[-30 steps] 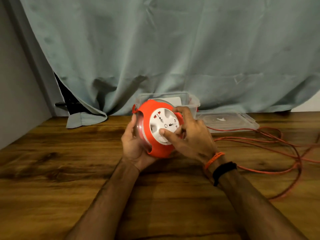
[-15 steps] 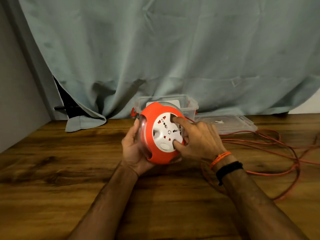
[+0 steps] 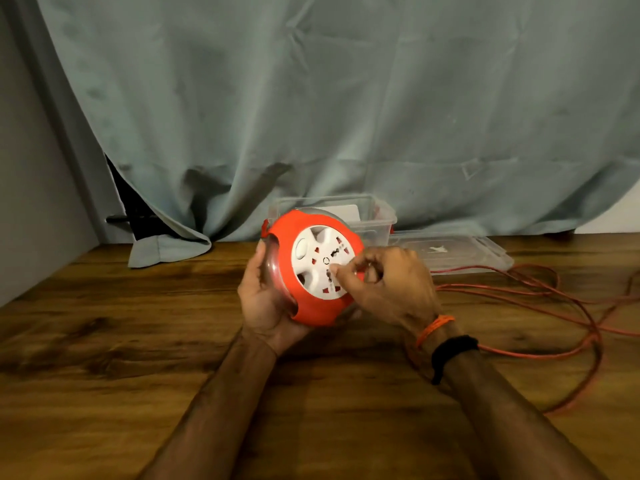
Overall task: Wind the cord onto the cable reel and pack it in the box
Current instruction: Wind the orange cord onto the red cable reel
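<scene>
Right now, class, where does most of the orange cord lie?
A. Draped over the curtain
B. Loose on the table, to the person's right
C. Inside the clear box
B: the orange cord sprawls in loose loops on the table, right of the reel.

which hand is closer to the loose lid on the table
Right. The right hand is at the reel's white face, just in front of the lid. The left hand cups the reel's far side, with the reel between it and the lid.
</scene>
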`<state>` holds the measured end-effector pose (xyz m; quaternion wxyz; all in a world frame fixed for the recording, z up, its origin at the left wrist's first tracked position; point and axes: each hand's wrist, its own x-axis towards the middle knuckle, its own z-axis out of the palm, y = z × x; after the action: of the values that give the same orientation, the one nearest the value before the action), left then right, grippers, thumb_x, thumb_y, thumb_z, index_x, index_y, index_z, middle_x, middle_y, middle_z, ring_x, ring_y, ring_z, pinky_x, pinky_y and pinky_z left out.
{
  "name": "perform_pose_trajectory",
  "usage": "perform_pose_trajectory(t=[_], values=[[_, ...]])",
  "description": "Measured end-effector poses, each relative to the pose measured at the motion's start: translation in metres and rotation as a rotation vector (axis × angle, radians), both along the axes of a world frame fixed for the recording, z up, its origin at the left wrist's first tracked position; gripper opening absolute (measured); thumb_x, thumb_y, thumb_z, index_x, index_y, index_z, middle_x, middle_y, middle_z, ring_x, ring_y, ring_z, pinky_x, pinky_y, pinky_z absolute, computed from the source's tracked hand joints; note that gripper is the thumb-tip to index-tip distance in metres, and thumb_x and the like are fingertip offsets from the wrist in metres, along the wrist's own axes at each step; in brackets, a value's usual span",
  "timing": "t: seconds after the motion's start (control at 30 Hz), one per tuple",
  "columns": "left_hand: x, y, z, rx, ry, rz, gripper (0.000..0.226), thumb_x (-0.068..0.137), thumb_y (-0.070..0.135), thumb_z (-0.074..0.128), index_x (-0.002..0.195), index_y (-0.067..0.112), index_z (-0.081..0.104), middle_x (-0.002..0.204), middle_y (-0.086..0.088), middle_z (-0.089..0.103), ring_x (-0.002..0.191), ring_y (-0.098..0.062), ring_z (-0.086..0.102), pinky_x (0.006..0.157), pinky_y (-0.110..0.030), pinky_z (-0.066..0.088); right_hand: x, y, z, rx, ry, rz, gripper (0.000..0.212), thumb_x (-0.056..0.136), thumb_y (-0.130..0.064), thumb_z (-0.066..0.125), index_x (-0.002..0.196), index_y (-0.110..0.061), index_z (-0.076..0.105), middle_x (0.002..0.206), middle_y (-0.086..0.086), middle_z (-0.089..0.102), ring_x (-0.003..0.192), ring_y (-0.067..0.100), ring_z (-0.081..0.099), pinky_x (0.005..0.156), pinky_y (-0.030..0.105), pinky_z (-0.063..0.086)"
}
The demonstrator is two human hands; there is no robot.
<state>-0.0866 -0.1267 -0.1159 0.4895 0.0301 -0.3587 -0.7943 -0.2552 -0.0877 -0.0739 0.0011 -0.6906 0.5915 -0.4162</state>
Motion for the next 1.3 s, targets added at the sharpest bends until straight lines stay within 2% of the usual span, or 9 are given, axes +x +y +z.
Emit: perform_pose_trajectory(t=[0.1, 0.27, 0.5, 0.67, 0.77, 0.9, 1.07, 1.17, 1.3], values=[[0.003, -0.003, -0.004, 0.003, 0.011, -0.022, 0.071, 0.094, 0.066, 0.035, 0.133, 0.014, 0.062, 0.139, -0.018, 0.058, 0.128, -0.039, 0.053, 0.103, -0.059, 0.043, -0.009, 0.002, 0.003, -0.091, 0.215, 0.098, 0.041, 0.078, -0.046, 0.060, 0.118, -0.034, 0.058, 0.058, -0.019, 0.046, 0.066, 0.019, 0.063, 0.074, 0.039, 0.056], [0.006, -0.006, -0.008, -0.002, -0.070, -0.050, 0.073, 0.088, 0.064, 0.049, 0.141, 0.015, 0.053, 0.144, -0.021, 0.052, 0.130, -0.042, 0.050, 0.105, -0.061, 0.040, -0.009, -0.002, -0.004, -0.099, 0.437, 0.125, 0.062, 0.086, -0.031, 0.053, 0.145, -0.037, 0.035, 0.070, 0.004, 0.065, 0.067, 0.027, 0.062, 0.073, 0.041, 0.054], [0.002, -0.002, -0.006, -0.022, -0.068, -0.054, 0.069, 0.084, 0.058, 0.062, 0.137, 0.014, 0.058, 0.137, -0.021, 0.059, 0.124, -0.041, 0.056, 0.095, -0.058, 0.049, -0.008, 0.003, -0.011, -0.206, 0.468, -0.061, 0.064, 0.073, -0.048, 0.061, 0.134, -0.031, 0.049, 0.077, 0.009, 0.069, 0.073, 0.033, 0.064, 0.070, 0.037, 0.047], [-0.006, 0.004, 0.001, -0.026, -0.091, 0.074, 0.074, 0.075, 0.051, 0.074, 0.132, 0.007, 0.062, 0.137, -0.024, 0.058, 0.129, -0.040, 0.052, 0.107, -0.057, 0.042, 0.011, 0.000, -0.019, -0.073, 0.274, -0.277, 0.069, 0.055, -0.085, 0.044, 0.078, -0.022, 0.061, 0.076, 0.002, 0.066, 0.077, 0.027, 0.063, 0.070, 0.032, 0.042], [-0.008, 0.006, 0.003, -0.024, -0.115, 0.098, 0.077, 0.072, 0.053, 0.072, 0.133, 0.006, 0.061, 0.139, -0.025, 0.055, 0.130, -0.041, 0.050, 0.110, -0.059, 0.037, 0.016, -0.002, -0.020, -0.038, 0.211, -0.337, 0.074, 0.055, -0.088, 0.040, 0.066, -0.017, 0.058, 0.070, 0.001, 0.063, 0.072, 0.026, 0.062, 0.067, 0.030, 0.044], [-0.007, 0.007, 0.005, -0.071, -0.096, 0.093, 0.076, 0.068, 0.052, 0.080, 0.128, 0.008, 0.066, 0.135, -0.023, 0.060, 0.125, -0.040, 0.056, 0.103, -0.056, 0.046, 0.016, 0.001, -0.018, -0.061, 0.245, -0.301, 0.074, 0.059, -0.088, 0.039, 0.067, -0.018, 0.062, 0.073, -0.001, 0.065, 0.074, 0.023, 0.063, 0.068, 0.031, 0.049], [-0.001, -0.001, -0.001, -0.019, -0.021, -0.023, 0.069, 0.096, 0.062, 0.037, 0.133, 0.009, 0.061, 0.134, -0.021, 0.061, 0.123, -0.039, 0.057, 0.095, -0.053, 0.050, 0.004, 0.002, -0.003, -0.063, 0.095, -0.114, 0.052, 0.065, -0.078, 0.050, 0.067, -0.027, 0.064, 0.064, -0.012, 0.062, 0.072, 0.015, 0.064, 0.070, 0.034, 0.054], [0.003, -0.006, -0.006, -0.026, -0.043, -0.074, 0.072, 0.092, 0.065, 0.040, 0.139, 0.013, 0.056, 0.140, -0.021, 0.056, 0.127, -0.042, 0.053, 0.097, -0.058, 0.046, -0.006, 0.004, 0.003, -0.107, 0.187, -0.041, 0.030, 0.073, -0.054, 0.064, 0.093, -0.032, 0.060, 0.060, -0.015, 0.050, 0.069, 0.018, 0.063, 0.072, 0.034, 0.054], [0.003, -0.006, -0.007, -0.041, -0.069, -0.189, 0.074, 0.090, 0.068, 0.043, 0.143, 0.017, 0.050, 0.144, -0.022, 0.052, 0.129, -0.045, 0.049, 0.098, -0.066, 0.039, -0.013, 0.007, 0.004, -0.121, 0.309, 0.041, 0.050, 0.077, -0.040, 0.063, 0.126, -0.036, 0.051, 0.059, -0.012, 0.047, 0.066, 0.023, 0.061, 0.071, 0.038, 0.054]])
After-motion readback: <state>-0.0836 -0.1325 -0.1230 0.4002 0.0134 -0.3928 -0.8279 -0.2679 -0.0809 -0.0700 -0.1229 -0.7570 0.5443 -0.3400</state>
